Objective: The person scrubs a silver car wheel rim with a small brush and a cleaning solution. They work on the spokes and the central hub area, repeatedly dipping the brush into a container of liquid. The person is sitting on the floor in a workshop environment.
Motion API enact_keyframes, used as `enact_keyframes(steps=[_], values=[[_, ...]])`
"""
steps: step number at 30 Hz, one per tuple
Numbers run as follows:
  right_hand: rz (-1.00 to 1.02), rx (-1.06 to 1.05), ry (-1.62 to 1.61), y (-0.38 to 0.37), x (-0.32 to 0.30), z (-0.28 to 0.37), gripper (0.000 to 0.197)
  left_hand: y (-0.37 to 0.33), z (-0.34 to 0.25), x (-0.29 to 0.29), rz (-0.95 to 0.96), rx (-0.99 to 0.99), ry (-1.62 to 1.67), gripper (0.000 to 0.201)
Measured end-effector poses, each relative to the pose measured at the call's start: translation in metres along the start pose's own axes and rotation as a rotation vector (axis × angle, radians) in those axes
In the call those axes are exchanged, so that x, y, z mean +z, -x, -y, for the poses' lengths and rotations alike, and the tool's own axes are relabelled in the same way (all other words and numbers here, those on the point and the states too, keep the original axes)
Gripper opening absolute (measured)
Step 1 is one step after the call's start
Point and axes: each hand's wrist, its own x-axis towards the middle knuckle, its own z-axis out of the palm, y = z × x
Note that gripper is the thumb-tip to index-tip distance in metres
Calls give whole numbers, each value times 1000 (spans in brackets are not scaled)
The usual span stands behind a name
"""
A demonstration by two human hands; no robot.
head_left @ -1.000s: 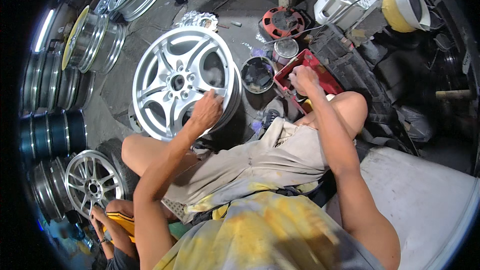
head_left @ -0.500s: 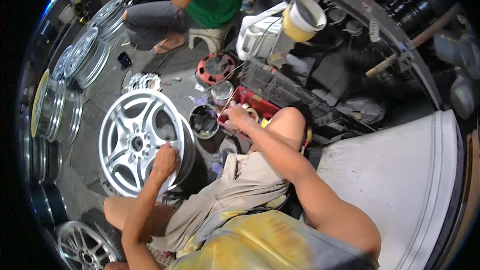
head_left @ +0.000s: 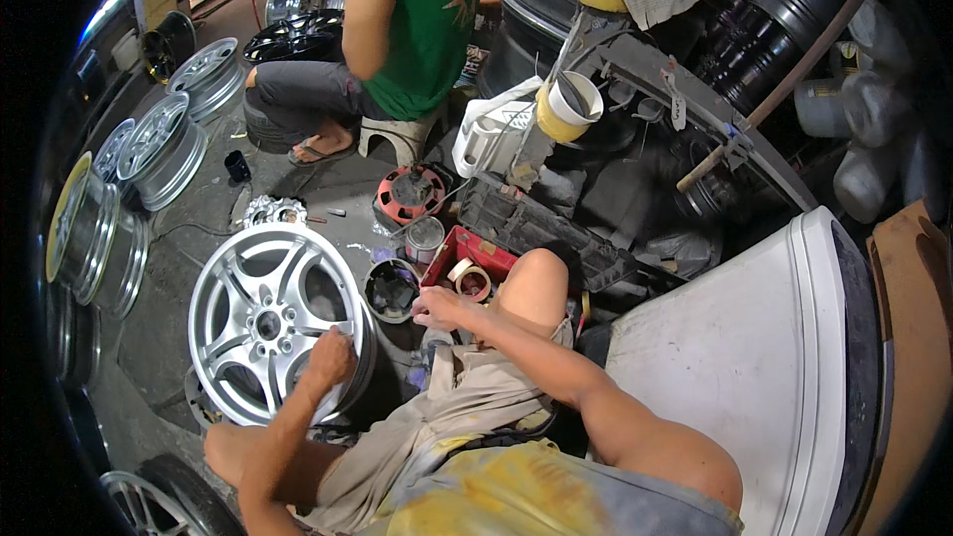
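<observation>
The left hand (head_left: 331, 356) curls at four o'clock on the silver wheel (head_left: 310, 326) — perhaps steadying it — the right hand (head_left: 443, 308) beside the red box (head_left: 484, 254), neither grip readable

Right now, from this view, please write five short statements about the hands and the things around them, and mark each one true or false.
1. The left hand is on a silver wheel. True.
2. The right hand holds the tape roll. False: the tape roll lies in the red box, apart from the right hand.
3. A person in green sits on a stool. True.
4. The white panel is on the left. False: the white panel is on the right.
5. A black cup is beyond the wheel. True.
</observation>
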Motion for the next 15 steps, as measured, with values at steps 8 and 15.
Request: enact_keyframes(steps=[8, 15], values=[[8, -2, -228, -23, -24, 97, 23, 4, 2, -56, -264, -205, 866, 31], [-139, 324, -1195, -14, 25, 135, 20, 38, -86, -113, -314, -209, 1030, 51]])
